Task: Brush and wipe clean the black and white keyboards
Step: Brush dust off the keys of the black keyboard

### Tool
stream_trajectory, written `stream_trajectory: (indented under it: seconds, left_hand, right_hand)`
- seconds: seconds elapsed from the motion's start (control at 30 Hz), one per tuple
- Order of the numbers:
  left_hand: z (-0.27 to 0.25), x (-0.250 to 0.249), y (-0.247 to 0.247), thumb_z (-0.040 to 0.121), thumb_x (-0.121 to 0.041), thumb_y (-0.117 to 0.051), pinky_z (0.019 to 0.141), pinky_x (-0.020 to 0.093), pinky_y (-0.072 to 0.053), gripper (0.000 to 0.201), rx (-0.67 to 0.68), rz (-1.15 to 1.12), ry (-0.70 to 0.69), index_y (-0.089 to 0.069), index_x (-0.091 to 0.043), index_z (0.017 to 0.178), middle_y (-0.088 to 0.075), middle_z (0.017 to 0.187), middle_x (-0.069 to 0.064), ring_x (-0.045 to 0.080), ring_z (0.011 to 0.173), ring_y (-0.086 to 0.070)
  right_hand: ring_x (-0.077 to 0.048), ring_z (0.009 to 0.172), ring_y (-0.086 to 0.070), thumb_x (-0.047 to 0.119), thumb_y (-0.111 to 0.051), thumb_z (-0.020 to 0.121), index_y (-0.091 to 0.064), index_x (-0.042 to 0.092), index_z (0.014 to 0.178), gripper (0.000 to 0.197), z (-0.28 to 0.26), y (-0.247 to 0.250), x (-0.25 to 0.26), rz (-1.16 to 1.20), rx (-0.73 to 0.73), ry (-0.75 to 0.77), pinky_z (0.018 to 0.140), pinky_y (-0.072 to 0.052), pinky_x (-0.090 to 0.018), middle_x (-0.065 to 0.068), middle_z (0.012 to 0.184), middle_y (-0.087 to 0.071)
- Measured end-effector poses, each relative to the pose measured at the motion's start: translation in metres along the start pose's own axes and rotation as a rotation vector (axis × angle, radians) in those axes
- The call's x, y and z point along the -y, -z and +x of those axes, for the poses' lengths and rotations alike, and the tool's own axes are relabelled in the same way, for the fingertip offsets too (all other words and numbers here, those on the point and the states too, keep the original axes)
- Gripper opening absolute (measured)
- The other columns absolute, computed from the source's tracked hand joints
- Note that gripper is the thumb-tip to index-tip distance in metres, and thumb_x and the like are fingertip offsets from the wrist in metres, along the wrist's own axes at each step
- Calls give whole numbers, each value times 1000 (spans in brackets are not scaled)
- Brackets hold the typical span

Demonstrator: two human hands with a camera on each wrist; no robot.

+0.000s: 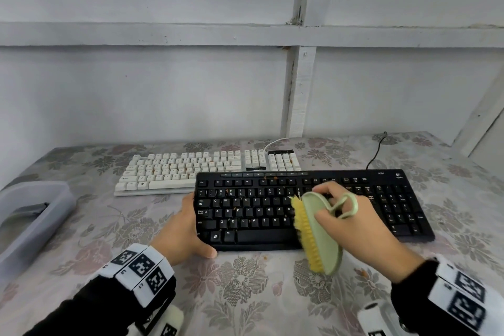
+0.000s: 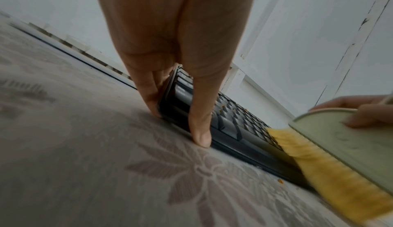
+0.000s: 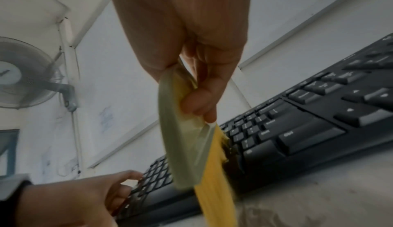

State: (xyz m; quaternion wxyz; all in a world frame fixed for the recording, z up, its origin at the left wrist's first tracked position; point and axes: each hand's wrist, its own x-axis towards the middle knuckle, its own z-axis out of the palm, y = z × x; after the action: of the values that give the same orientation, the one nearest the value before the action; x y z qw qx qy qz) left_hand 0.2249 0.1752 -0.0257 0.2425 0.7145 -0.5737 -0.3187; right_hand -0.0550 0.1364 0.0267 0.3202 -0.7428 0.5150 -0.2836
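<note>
Yellow bristles of a pale green scrub brush (image 1: 317, 229) laid against the middle of the black keyboard (image 1: 272, 215), tilted on edge, with the right hand (image 1: 351, 218) wrapped round the brush body and two fingers threaded through its loop handle. Left hand (image 1: 185, 229) clamped on the near left corner of that keyboard, fingers along the left side, thumb pressed to the near edge, bracing it on the table (image 1: 245, 294) under a floral cloth. Orange crumbs (image 1: 236, 209) scattered among the keys to the left of the brush and a few (image 1: 362, 271) on the cloth near the front edge. Brushing of the black keyboard in hand, then, and judged only partly done. White keyboard (image 1: 191, 169) just behind, touching or nearly so, likewise flecked with orange and apparently not yet tackled. Grey plastic tub (image 1: 35, 215) at the far left; no wiping cloth to be made out anywhere. Next, probably: firm strokes leftward across the remaining keys, bristles worked into the gaps, brace held so nothing slides, crumbs driven off the near edge rather than toward the white keyboard.
</note>
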Motion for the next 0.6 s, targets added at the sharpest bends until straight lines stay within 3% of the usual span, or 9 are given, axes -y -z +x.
stream_trajectory:
  seconds: [0.1,0.17,0.23,0.33,0.5,0.6]
  left_hand:
    - [1,2,0,57,-6,-85,67,12,-38,104,7,-3,17,-17,-17,136,-54,101,-13,12,94,-55]
    - [3,3,0,57,-7,-85,67,13,-39,97,10,-1,38,-22,-16,131,-55,103,-8,13,96,-55]
    - [3,4,0,57,-7,-86,67,15,-41,90,8,-5,51,-27,-16,124,-57,103,-5,12,95,-56]
    - [4,7,1,57,-7,-86,66,14,-41,86,14,-18,48,-28,-19,118,-57,102,-6,7,92,-55]
    - [3,11,6,56,-5,-85,83,26,-46,89,24,-42,36,-27,-22,121,-56,105,-8,12,99,-56]
    - [2,14,9,58,1,-82,89,33,-48,87,51,-94,49,-29,-23,122,-57,104,-7,12,97,-57]
  right_hand:
    - [-19,65,-58,14,-55,85,-61,28,93,17,-4,8,5,7,10,0,55,-43,-24,-2,80,-66]
    - [-11,68,-59,13,-56,86,-61,27,94,17,5,13,11,6,-53,22,52,-43,-13,8,82,-64]
    - [-5,69,-59,10,-56,86,-59,27,99,21,18,15,16,28,-124,35,49,-44,-9,13,84,-62]
    - [-10,64,-60,9,-55,87,-59,23,107,25,37,14,21,72,-198,43,47,-45,-14,2,86,-67]
    - [-29,73,-65,9,-54,86,-57,24,108,27,47,10,22,57,-215,47,57,-52,-34,-13,91,-69]
    - [-21,67,-61,9,-54,86,-57,24,110,29,46,10,19,70,-208,53,53,-47,-26,-11,89,-69]
